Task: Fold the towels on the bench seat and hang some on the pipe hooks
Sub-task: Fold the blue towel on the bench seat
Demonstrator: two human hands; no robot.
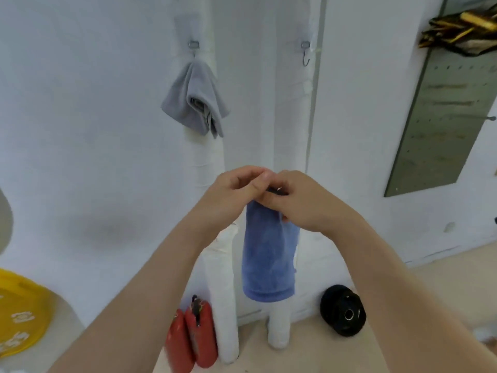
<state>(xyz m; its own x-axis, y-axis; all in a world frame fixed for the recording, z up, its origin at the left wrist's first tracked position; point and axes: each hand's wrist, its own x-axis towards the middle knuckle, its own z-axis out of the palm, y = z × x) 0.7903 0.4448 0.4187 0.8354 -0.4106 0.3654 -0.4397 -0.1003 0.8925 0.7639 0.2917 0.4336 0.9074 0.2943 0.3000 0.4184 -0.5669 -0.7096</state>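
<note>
A folded blue towel [269, 257] hangs straight down in front of the two white wrapped pipes. My left hand [234, 192] and my right hand [304, 203] meet at its top edge and both pinch it there, fingers curled. A grey towel [193, 100] hangs bunched from the left pipe hook [193, 47]. The right pipe hook [305, 53] is bare, above and slightly right of my hands. The bench seat is not in view.
The left white pipe [226, 305] and right white pipe [290, 103] run down to the floor. Two red weights [191, 337] lean by the left pipe, a black weight [343, 309] lies right. A yellow plate [18, 310] sits at left, a pegboard panel [441, 117] at right.
</note>
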